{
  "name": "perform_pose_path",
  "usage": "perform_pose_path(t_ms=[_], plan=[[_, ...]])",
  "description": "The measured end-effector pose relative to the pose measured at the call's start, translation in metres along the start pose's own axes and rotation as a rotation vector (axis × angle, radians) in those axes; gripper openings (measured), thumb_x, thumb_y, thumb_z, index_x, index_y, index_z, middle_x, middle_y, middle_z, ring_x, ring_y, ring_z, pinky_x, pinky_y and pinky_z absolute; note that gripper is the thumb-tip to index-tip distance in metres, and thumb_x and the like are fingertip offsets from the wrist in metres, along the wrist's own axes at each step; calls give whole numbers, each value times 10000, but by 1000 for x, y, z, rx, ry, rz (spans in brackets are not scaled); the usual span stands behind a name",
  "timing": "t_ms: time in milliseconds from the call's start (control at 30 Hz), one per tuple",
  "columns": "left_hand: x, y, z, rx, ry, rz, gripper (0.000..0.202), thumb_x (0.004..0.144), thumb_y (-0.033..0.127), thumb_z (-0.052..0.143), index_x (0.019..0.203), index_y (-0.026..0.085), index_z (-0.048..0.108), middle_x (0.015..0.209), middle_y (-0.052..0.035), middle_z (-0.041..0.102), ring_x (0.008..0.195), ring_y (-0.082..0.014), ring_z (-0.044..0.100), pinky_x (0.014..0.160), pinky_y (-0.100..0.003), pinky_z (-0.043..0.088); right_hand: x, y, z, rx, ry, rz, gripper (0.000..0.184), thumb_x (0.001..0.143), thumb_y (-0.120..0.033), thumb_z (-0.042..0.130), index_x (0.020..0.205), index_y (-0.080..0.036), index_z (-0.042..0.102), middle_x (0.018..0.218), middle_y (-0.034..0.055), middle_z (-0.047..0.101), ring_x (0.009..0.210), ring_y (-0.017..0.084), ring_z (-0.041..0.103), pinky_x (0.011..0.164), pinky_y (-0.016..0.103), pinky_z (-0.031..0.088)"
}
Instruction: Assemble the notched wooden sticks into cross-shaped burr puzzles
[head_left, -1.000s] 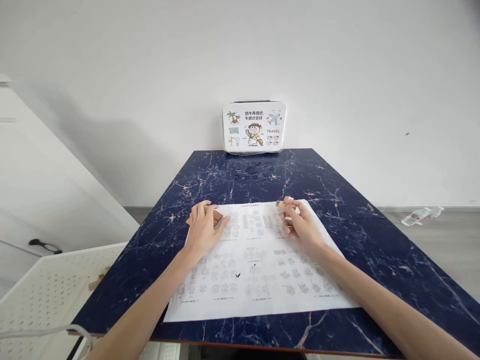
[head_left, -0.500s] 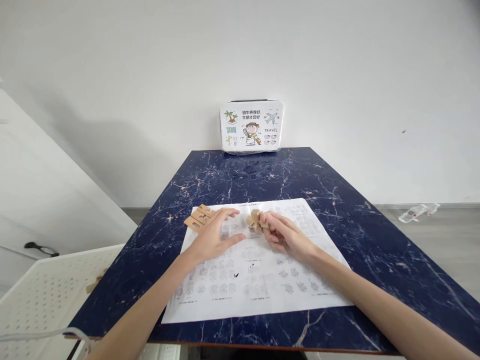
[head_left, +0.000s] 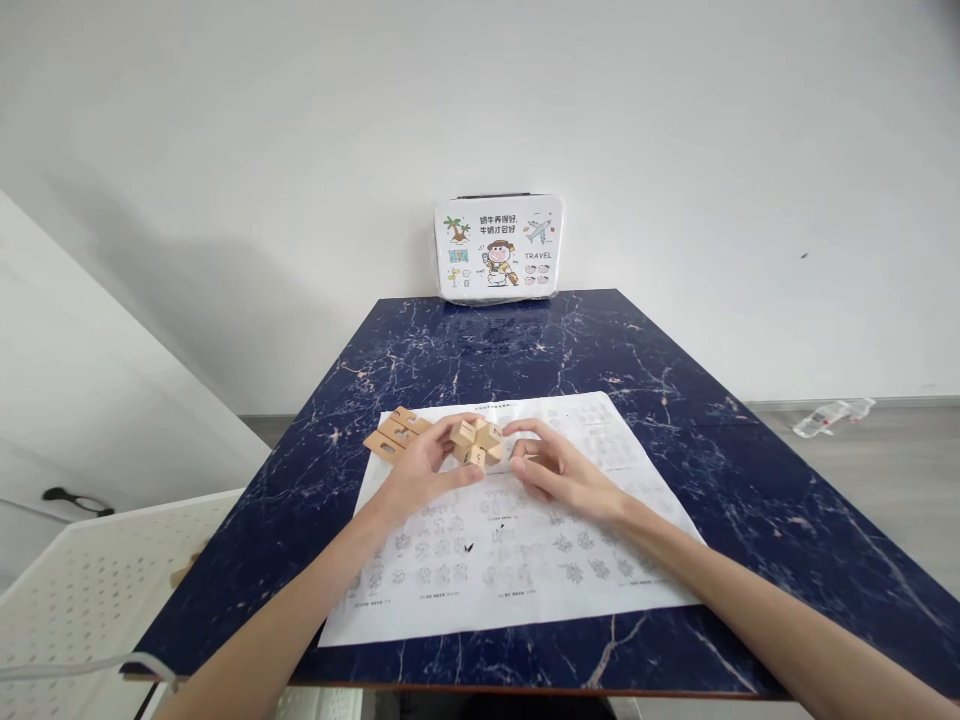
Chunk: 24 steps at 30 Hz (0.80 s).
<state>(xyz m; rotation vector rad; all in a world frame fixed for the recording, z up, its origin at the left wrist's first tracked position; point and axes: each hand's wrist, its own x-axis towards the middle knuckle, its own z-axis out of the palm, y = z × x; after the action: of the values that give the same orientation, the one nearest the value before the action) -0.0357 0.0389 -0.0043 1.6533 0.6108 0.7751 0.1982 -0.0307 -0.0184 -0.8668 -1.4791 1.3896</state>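
A small wooden interlocking puzzle made of several pale blocks with printed marks sits between my hands over the printed sheet. My left hand grips it from the left, thumb in front and fingers behind. My right hand is just to its right, fingers curved and apart, holding nothing that I can see. Left of my left hand lie flat wooden pieces with cut-out slots, partly on the sheet's upper left corner.
A white cartoon-printed case stands against the wall at the far edge of the blue marbled table. A white perforated surface with a cable is at the left. A clear plastic bottle lies on the floor at right.
The wooden puzzle has passed from my right hand to my left and shifted leftward. My left hand has closed on it, while my right hand has loosened its fingers.
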Motion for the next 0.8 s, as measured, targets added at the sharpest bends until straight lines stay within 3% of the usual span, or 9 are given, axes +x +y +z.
perform_pose_path(t_ms=[100,167,367,467,633,733,800], plan=[[1,0,-1,-43,-13,66,642,817,324,881,1389,287,593,1453,-106,604,1291,-293,597,1089,-431,457,2,5,1,-177,22,3,344,971,-513,682,1159,-245,575,798,-35,570,544,98,467,506,267,365],[0,1,0,-27,-39,79,658,813,314,888,1399,306,588,1496,-102,576,1304,-296,591,1104,-437,448,2,9,3,-263,40,3,292,981,-494,662,1064,-225,582,687,-44,569,520,109,481,510,274,379],[-3,4,4,31,-113,7,730,803,363,893,1440,320,539,1450,-104,598,1337,-319,581,1118,-476,470,1,10,8,-329,85,-51,300,1005,-448,616,1212,-231,598,692,-26,628,529,144,575,546,296,450],[-3,6,4,12,-144,-58,741,841,495,846,1471,302,509,1402,-121,623,1310,-328,604,1085,-478,501,1,10,8,-428,112,-76,209,1033,-411,564,1109,-227,629,632,-27,604,536,161,563,574,311,449],[-3,10,4,-11,-92,-152,677,903,750,635,1363,254,595,1344,-126,652,1218,-310,656,1020,-445,546,-1,14,6,-639,259,-215,198,1041,-380,554,1137,-224,628,940,67,729,656,178,592,645,336,465],[-3,11,5,-31,-93,-230,596,940,695,633,1318,236,617,1244,-108,691,1120,-271,696,1006,-439,558,-2,13,5,-641,228,-256,197,1054,-367,547,1162,-222,624,986,73,726,695,181,598,665,341,474],[-3,12,6,-98,-163,-269,572,942,650,666,1311,215,622,1197,-114,712,1095,-273,708,1006,-458,562,-2,10,6,-622,191,-263,192,1060,-355,538,1170,-226,628,971,61,712,704,179,594,675,343,478]])
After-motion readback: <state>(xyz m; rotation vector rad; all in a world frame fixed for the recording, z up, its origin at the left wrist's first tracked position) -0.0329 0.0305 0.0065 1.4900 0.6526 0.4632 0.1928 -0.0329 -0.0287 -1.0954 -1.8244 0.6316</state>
